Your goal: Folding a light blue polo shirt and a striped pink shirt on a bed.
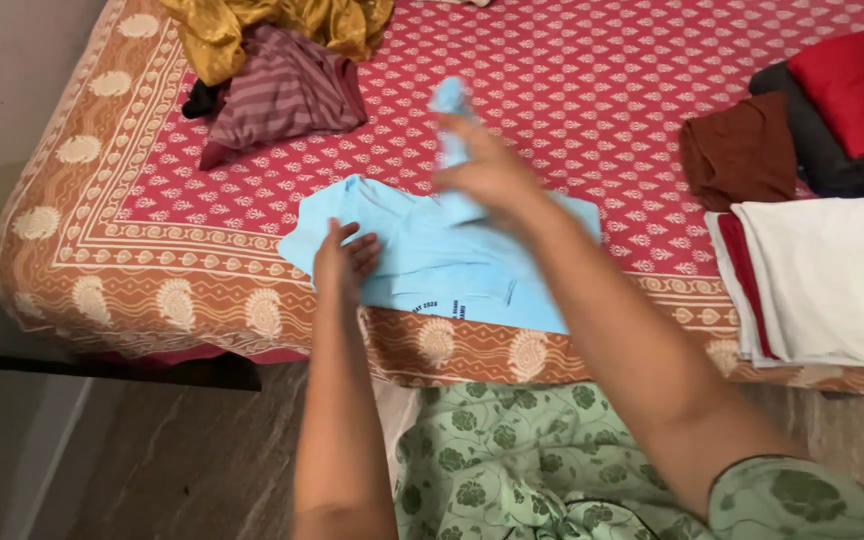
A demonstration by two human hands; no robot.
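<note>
Now, left hand (344,262) flat, open on light blue shirt (432,265), right hand (487,172) gripping its lifted part, blurred

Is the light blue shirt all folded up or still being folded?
Partly folded: the light blue shirt lies flat under the left hand, while the right hand lifts one part up.

Up top on the red patterned bedspread (602,70) sits a crumpled mustard-gold garment (252,25), with a striped maroon one (282,90) heaped just below it. Over on the right, a brown folded cloth (742,150), a red piece (857,85) atop a dark grey one (817,150), and a white folded stack (832,280) near the bed's edge.
</note>
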